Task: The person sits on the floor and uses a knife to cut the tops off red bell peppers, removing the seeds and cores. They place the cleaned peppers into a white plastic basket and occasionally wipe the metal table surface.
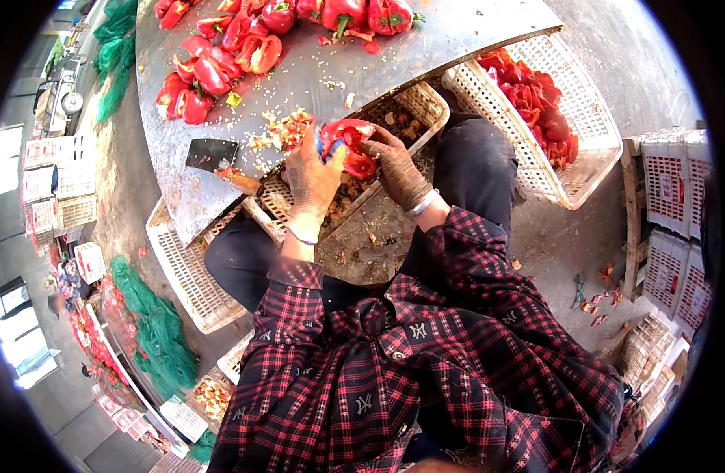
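A cut-open red bell pepper (352, 145) is held over the table's near edge, its hollow inside showing. My right hand (395, 168), in a soiled glove, grips the pepper's right side. At its left side is my left hand (315, 165), with something blue between thumb and fingers; whether these fingers also grip the pepper I cannot tell. Pepper cores and seeds (285, 130) lie in a heap just beyond my left hand. A cleaver (212, 155) with a wooden handle lies on the metal table (297, 77). Whole and cut red peppers (212, 71) are farther back.
Below the table edge, a plastic crate (436, 109) holds scraps. Another crate (599, 127) at the right contains red pepper pieces. A third crate (179, 278) stands by my left knee. Green netting (161, 331) lies at the left, where a person (70, 284) is farther off.
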The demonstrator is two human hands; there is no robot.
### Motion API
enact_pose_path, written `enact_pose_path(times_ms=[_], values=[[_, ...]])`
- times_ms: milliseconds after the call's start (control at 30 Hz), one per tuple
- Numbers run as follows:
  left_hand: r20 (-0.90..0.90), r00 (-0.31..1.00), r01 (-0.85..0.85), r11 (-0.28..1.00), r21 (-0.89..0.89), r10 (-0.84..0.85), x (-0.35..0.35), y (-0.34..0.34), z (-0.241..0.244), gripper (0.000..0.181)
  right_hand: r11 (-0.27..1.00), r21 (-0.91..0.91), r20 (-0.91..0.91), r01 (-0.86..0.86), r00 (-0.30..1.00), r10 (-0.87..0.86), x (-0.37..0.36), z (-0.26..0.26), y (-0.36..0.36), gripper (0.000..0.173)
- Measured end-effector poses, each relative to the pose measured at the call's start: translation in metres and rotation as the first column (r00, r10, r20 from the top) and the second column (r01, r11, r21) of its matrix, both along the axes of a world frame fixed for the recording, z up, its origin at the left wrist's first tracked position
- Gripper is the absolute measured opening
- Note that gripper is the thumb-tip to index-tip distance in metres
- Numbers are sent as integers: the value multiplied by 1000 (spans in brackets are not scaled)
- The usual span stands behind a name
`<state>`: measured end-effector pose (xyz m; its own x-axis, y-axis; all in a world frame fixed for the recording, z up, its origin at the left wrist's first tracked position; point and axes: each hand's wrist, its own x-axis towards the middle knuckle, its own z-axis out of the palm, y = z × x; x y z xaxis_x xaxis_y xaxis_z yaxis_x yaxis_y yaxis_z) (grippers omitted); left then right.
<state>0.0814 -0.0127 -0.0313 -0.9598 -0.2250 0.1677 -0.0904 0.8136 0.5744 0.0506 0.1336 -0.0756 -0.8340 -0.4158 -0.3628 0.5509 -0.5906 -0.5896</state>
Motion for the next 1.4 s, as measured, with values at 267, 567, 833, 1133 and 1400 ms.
enact_pose_path(times_ms=[267,567,833,1133,1400], values=[[-47,998,30,983,-182,-39,8,32,26,54,936,336,-202,100,979,-32,1,-19,-3,26],[-28,962,198,623,757,-271,-23,8,18,37,911,314,-272,267,945,-183,-20,9,39,26],[-3,998,53,943,-328,-57,-140,-86,12,35,844,-195,34,499,864,-503,-77,45,169,34],[-7,979,-185,863,-470,206,-207,-147,-41,19,928,-176,90,329,944,-317,-76,59,91,26],[32,990,-129,970,-207,139,-140,-128,-23,17,999,25,171,30,985,-34,-71,38,19,34]])
